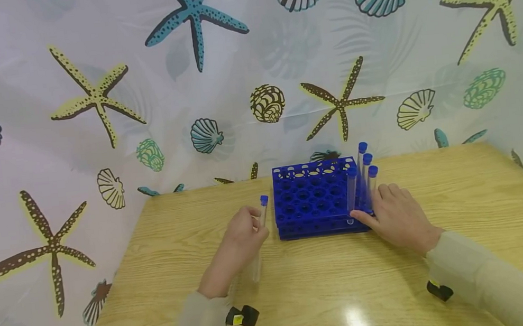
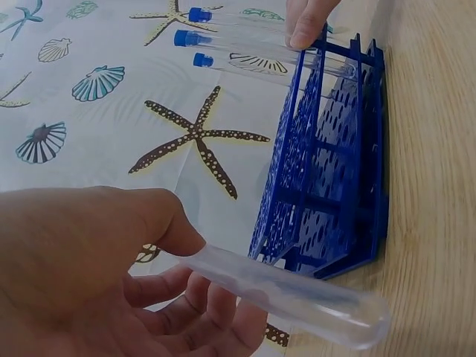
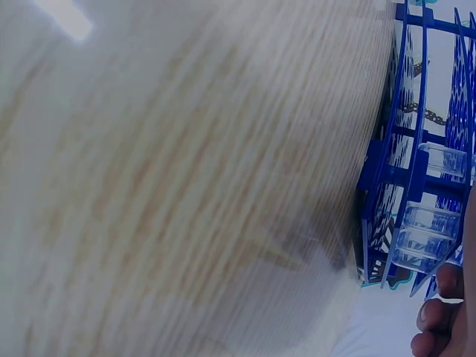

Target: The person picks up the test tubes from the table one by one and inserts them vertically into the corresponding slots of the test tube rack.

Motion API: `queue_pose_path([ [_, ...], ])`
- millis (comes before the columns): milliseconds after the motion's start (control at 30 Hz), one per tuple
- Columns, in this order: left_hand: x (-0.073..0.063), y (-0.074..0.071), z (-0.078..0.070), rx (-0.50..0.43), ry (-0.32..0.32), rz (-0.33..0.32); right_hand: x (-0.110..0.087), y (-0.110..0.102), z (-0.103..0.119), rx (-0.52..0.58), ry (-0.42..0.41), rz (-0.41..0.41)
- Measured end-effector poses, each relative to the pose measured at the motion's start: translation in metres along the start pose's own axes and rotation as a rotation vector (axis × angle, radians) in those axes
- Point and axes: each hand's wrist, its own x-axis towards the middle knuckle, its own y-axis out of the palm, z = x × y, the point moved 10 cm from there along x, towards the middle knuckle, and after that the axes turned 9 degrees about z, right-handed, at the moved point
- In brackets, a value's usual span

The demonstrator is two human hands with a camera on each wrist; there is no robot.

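My left hand (image 1: 242, 235) pinches a clear test tube (image 2: 297, 299) with a blue cap (image 1: 264, 200). The tube is tilted, left of a blue test tube rack (image 1: 313, 227), its rounded bottom pointing down toward the table. At the rack's right end, my right hand (image 1: 402, 221) holds the corner, thumb along the front edge and fingers by the side. Several blue-capped test tubes (image 1: 351, 190) stand upright in the rack close to that hand. In the right wrist view, their clear lower ends (image 3: 425, 238) show between the rack's tiers, and the fingertips (image 3: 431, 316) are bent beside it.
The rack stands on a wood-grain table (image 1: 323, 294), near its back edge. Behind rises a white curtain (image 1: 241, 149) printed with starfish and shells, which also runs along the left and right sides. Black wrist cameras (image 1: 242, 317) sit at the sleeves.
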Motion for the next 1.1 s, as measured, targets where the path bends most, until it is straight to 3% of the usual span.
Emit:
queue_pose_path([
  [267,0.012,0.006,-0.018,-0.058,0.038,-0.019,0.0,0.001,0.0,-0.009,-0.001,0.007],
  [700,0.033,0.017,-0.061,-0.137,0.174,-0.04,0.0,0.002,-0.001,0.003,0.002,0.006],
  [1100,0.039,0.014,-0.103,-0.076,0.312,-0.184,0.001,-0.001,0.0,-0.006,-0.006,-0.004],
])
